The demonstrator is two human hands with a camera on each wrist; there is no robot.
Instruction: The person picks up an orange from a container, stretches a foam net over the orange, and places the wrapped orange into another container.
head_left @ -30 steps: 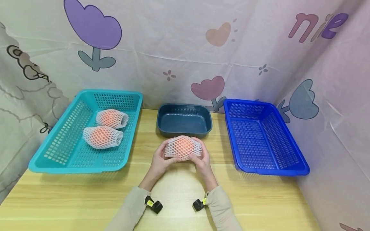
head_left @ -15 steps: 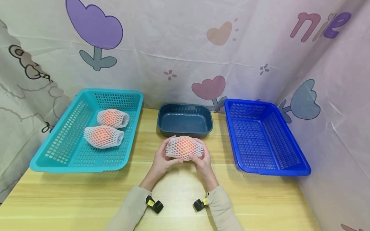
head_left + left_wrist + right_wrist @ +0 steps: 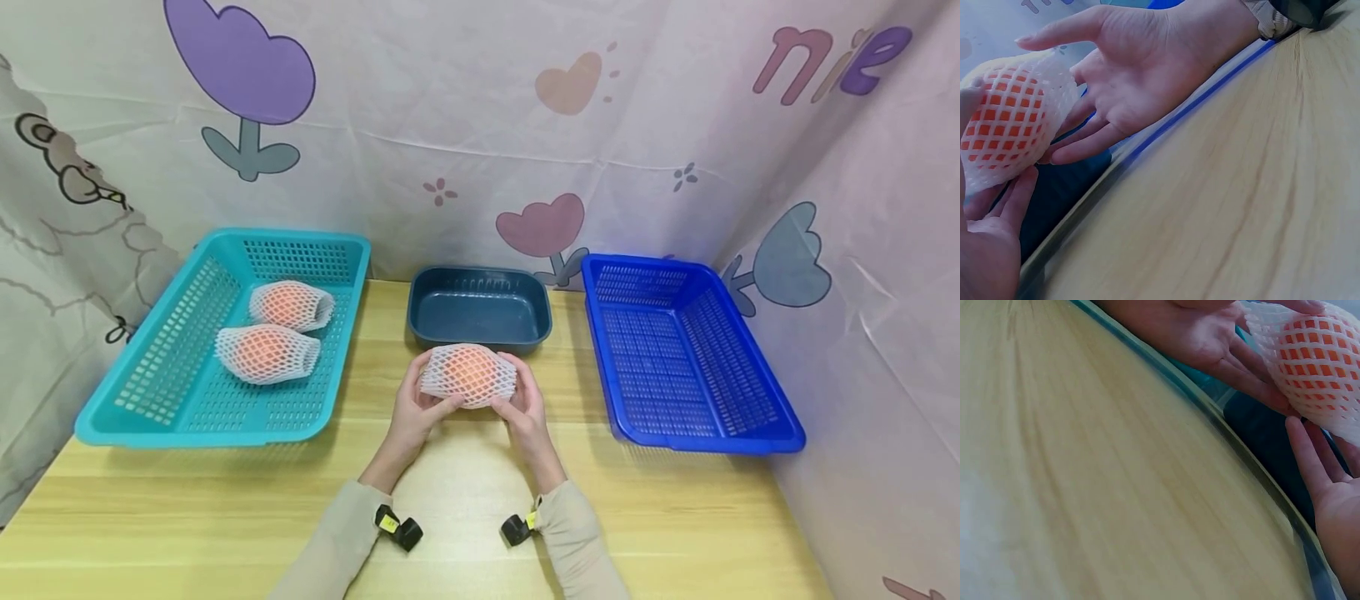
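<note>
Above the table, in front of the dark bin, a round orange-red fruit in a white foam net [image 3: 471, 375] is held between both hands. My left hand [image 3: 411, 412] grips its left end, thumb along the near side and fingers beneath. The right hand [image 3: 527, 412] holds the other end, its thumb at the lower near edge. From the left wrist, the netted fruit [image 3: 1007, 119] shows with the right hand's fingers [image 3: 1088, 134] under it. In the right wrist view, fingers of both hands meet below the net [image 3: 1319, 369].
At left, a teal basket [image 3: 217, 439] holds two more netted fruits [image 3: 266, 354]. The dark blue-green bin [image 3: 480, 321] stands behind the hands. A blue basket [image 3: 652, 375] with nothing in it is at right. A printed curtain [image 3: 450, 100] backs the wooden table [image 3: 465, 508].
The netted fruit has been raised slightly and shifted a little left, now overlapping the dark bin's front edge more. Both hands keep hold of it; the baskets stay put.
</note>
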